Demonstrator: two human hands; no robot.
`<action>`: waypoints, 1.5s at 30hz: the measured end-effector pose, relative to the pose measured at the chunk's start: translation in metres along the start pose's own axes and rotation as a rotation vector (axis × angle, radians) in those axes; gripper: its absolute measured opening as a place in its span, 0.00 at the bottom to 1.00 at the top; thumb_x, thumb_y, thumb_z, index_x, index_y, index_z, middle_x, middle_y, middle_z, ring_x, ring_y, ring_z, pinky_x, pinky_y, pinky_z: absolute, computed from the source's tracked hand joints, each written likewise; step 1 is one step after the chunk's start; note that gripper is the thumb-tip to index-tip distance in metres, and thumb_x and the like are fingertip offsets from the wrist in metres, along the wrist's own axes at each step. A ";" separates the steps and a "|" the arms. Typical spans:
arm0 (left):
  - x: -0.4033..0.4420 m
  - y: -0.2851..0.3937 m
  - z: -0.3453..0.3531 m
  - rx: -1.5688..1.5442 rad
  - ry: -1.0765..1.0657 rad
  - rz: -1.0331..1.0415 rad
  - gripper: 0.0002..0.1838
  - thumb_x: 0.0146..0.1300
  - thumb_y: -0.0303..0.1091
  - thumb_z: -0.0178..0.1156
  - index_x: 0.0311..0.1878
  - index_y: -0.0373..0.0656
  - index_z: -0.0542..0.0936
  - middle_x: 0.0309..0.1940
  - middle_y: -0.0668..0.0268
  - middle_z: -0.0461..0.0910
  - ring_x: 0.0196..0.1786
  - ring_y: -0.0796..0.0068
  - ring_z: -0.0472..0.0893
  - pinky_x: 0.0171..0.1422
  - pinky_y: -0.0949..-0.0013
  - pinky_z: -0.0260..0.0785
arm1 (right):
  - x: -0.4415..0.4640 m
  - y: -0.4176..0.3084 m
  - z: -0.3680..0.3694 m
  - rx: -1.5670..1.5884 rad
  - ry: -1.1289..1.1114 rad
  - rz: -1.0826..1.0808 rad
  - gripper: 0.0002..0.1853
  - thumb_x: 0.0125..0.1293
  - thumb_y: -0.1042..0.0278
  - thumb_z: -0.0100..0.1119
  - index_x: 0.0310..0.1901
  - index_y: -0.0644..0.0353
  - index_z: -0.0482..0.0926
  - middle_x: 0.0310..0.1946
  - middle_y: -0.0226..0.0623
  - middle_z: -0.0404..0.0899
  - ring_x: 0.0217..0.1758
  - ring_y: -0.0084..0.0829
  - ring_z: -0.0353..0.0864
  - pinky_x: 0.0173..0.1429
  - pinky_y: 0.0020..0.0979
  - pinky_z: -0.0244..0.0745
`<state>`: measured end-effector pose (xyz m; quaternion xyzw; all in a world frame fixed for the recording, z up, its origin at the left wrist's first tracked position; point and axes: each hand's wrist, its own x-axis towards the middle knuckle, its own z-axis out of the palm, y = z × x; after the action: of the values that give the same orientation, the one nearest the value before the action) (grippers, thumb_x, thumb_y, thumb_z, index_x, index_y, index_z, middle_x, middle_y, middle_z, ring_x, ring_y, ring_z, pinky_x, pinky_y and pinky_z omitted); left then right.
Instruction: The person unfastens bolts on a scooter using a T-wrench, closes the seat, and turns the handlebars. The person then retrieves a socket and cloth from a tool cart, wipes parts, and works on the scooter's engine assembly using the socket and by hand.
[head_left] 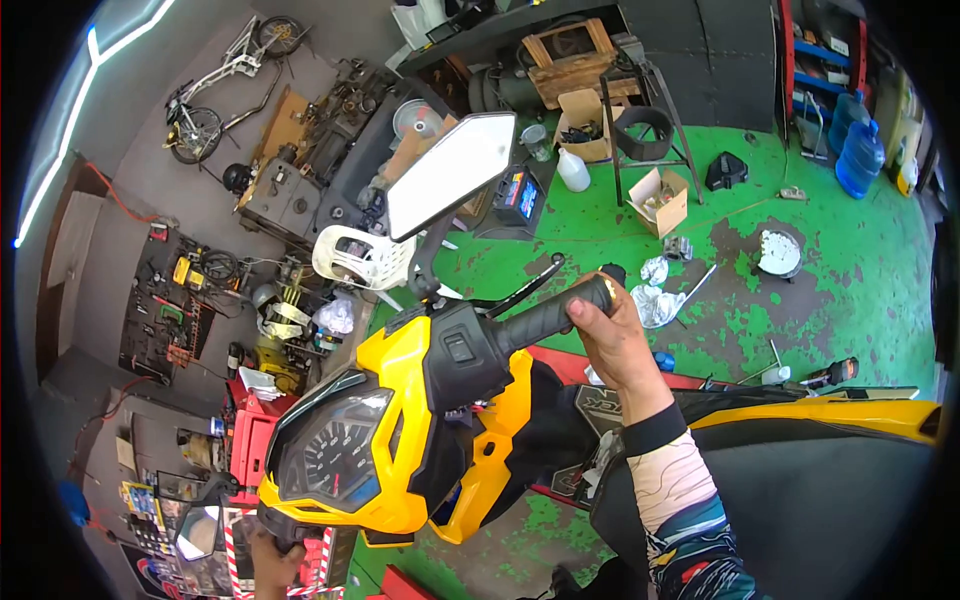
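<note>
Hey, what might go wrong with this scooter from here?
The right hand grasps near the outer end of the handlebar, so it might slip off. The large mirror juts out and could get knocked if the handlebar swings. The white jug on the green floor might get kicked over.

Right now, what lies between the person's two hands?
The yellow handlebar cover with its speedometer lies between the right hand and left hand, as the head view shows.

Bike fairing (408, 460) yellow, grip (540, 324) blk. Floor (575, 275) grn w/ grey patches. Sleeve (700, 535) multicol. pattern, wristband (655, 430) blk.
</note>
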<state>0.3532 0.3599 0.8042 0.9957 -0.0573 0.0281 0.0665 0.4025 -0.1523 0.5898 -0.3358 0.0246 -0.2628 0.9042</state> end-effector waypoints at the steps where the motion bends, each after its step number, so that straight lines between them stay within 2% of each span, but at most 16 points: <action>1: 0.002 -0.005 0.001 -0.011 0.001 -0.003 0.19 0.39 0.27 0.61 0.40 0.33 0.79 0.34 0.60 0.80 0.32 0.71 0.76 0.40 0.69 0.69 | 0.000 0.001 0.000 -0.001 -0.023 -0.021 0.17 0.63 0.56 0.70 0.44 0.59 0.77 0.36 0.29 0.79 0.41 0.22 0.77 0.47 0.28 0.73; 4: 0.012 -0.024 0.002 -0.061 -0.018 0.097 0.22 0.38 0.28 0.61 0.43 0.33 0.81 0.38 0.55 0.81 0.43 0.59 0.82 0.50 0.60 0.73 | 0.001 0.008 -0.009 -0.029 -0.038 -0.030 0.22 0.65 0.47 0.66 0.45 0.58 0.76 0.37 0.30 0.79 0.44 0.24 0.78 0.49 0.30 0.73; 7: 0.012 0.010 -0.004 -0.085 -0.024 0.104 0.21 0.39 0.28 0.60 0.42 0.33 0.80 0.37 0.54 0.81 0.39 0.60 0.81 0.46 0.64 0.72 | 0.010 0.020 -0.043 -0.073 -0.022 -0.012 0.28 0.66 0.39 0.61 0.48 0.59 0.75 0.36 0.30 0.79 0.44 0.26 0.79 0.51 0.30 0.73; 9: 0.009 0.010 -0.004 -0.101 -0.028 0.108 0.21 0.40 0.27 0.60 0.42 0.33 0.80 0.36 0.53 0.81 0.37 0.60 0.80 0.44 0.65 0.71 | 0.021 0.022 -0.075 -0.321 -0.030 -0.139 0.35 0.66 0.30 0.53 0.53 0.60 0.72 0.37 0.30 0.77 0.42 0.24 0.77 0.48 0.29 0.71; 12: 0.011 -0.007 0.003 -0.163 0.012 0.187 0.22 0.38 0.30 0.61 0.42 0.33 0.81 0.37 0.51 0.80 0.41 0.49 0.81 0.48 0.62 0.72 | 0.015 -0.015 -0.055 -0.311 0.023 -0.224 0.37 0.64 0.28 0.54 0.53 0.61 0.74 0.35 0.28 0.75 0.37 0.19 0.71 0.42 0.23 0.67; 16: 0.010 -0.004 0.001 -0.166 -0.004 0.124 0.22 0.38 0.31 0.62 0.41 0.33 0.81 0.38 0.50 0.80 0.43 0.46 0.80 0.49 0.60 0.73 | 0.010 -0.035 -0.051 -0.377 0.096 -0.261 0.33 0.68 0.33 0.53 0.55 0.59 0.73 0.43 0.29 0.77 0.40 0.20 0.73 0.44 0.24 0.65; 21: 0.014 -0.013 0.005 -0.141 0.028 0.156 0.21 0.39 0.32 0.62 0.40 0.33 0.81 0.39 0.49 0.80 0.45 0.45 0.80 0.51 0.56 0.73 | -0.003 -0.056 -0.008 -0.623 0.216 -0.215 0.32 0.69 0.38 0.57 0.55 0.63 0.73 0.39 0.31 0.77 0.44 0.21 0.74 0.49 0.24 0.68; 25: 0.011 -0.012 0.004 -0.133 0.069 0.222 0.23 0.40 0.35 0.64 0.41 0.32 0.80 0.42 0.48 0.80 0.48 0.44 0.79 0.54 0.53 0.72 | -0.010 -0.045 0.014 -0.686 0.231 -0.198 0.26 0.65 0.51 0.65 0.56 0.62 0.73 0.43 0.34 0.78 0.47 0.29 0.77 0.54 0.32 0.69; 28: 0.012 -0.012 -0.002 -0.075 0.013 0.268 0.27 0.41 0.39 0.66 0.45 0.32 0.80 0.45 0.47 0.80 0.50 0.45 0.79 0.57 0.54 0.71 | -0.027 -0.059 0.042 -1.777 0.070 -0.977 0.33 0.54 0.58 0.69 0.60 0.60 0.71 0.49 0.39 0.78 0.53 0.37 0.76 0.55 0.38 0.70; 29: 0.013 -0.018 0.001 -0.092 0.027 0.248 0.27 0.41 0.39 0.66 0.45 0.32 0.80 0.45 0.47 0.80 0.50 0.45 0.79 0.57 0.54 0.71 | -0.024 -0.062 0.049 -1.774 0.041 -0.997 0.33 0.54 0.58 0.69 0.60 0.60 0.71 0.49 0.39 0.78 0.53 0.37 0.76 0.55 0.38 0.70; 32: 0.012 -0.032 0.010 0.008 0.069 0.223 0.29 0.42 0.41 0.67 0.48 0.32 0.80 0.49 0.46 0.79 0.54 0.47 0.78 0.62 0.55 0.70 | -0.013 -0.072 0.063 -2.005 -0.490 -0.674 0.36 0.39 0.62 0.73 0.55 0.62 0.76 0.46 0.47 0.80 0.53 0.45 0.79 0.57 0.42 0.72; 33: 0.013 -0.032 0.011 -0.002 0.059 0.239 0.30 0.42 0.41 0.67 0.49 0.33 0.80 0.50 0.46 0.79 0.56 0.47 0.78 0.63 0.55 0.70 | -0.003 -0.077 0.074 -2.011 -0.516 -0.686 0.36 0.39 0.62 0.73 0.55 0.62 0.76 0.46 0.47 0.80 0.53 0.45 0.79 0.57 0.42 0.72; 35: 0.014 -0.028 0.009 -0.020 0.051 0.275 0.30 0.43 0.42 0.67 0.50 0.34 0.80 0.52 0.46 0.79 0.58 0.48 0.77 0.65 0.56 0.69 | 0.026 -0.087 0.102 -2.057 -0.692 -0.188 0.27 0.38 0.62 0.73 0.44 0.64 0.81 0.36 0.50 0.83 0.44 0.48 0.83 0.50 0.44 0.77; 36: 0.012 -0.028 0.007 -0.035 0.059 0.259 0.30 0.43 0.42 0.67 0.50 0.34 0.80 0.52 0.46 0.79 0.58 0.48 0.77 0.65 0.56 0.69 | 0.031 -0.085 0.104 -2.067 -0.713 -0.200 0.27 0.38 0.62 0.73 0.44 0.64 0.81 0.36 0.50 0.83 0.44 0.48 0.83 0.50 0.44 0.77; 39: 0.009 -0.023 0.004 -0.061 0.035 0.264 0.31 0.44 0.42 0.67 0.53 0.35 0.80 0.55 0.48 0.78 0.60 0.49 0.76 0.66 0.56 0.68 | 0.042 -0.073 0.092 -2.041 -0.688 0.076 0.22 0.41 0.62 0.70 0.41 0.61 0.84 0.37 0.52 0.84 0.43 0.52 0.83 0.49 0.47 0.78; 45: 0.010 -0.030 0.013 -0.074 0.042 0.222 0.33 0.45 0.44 0.67 0.55 0.36 0.80 0.57 0.50 0.78 0.61 0.51 0.75 0.67 0.57 0.68 | 0.017 -0.056 0.081 -2.180 -0.482 -0.252 0.24 0.39 0.59 0.73 0.41 0.60 0.83 0.36 0.52 0.84 0.43 0.52 0.83 0.47 0.47 0.78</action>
<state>0.3671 0.3864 0.7885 0.9793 -0.1669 0.0541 0.1011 0.4090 -0.1480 0.6899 -0.9896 0.0318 -0.1186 0.0755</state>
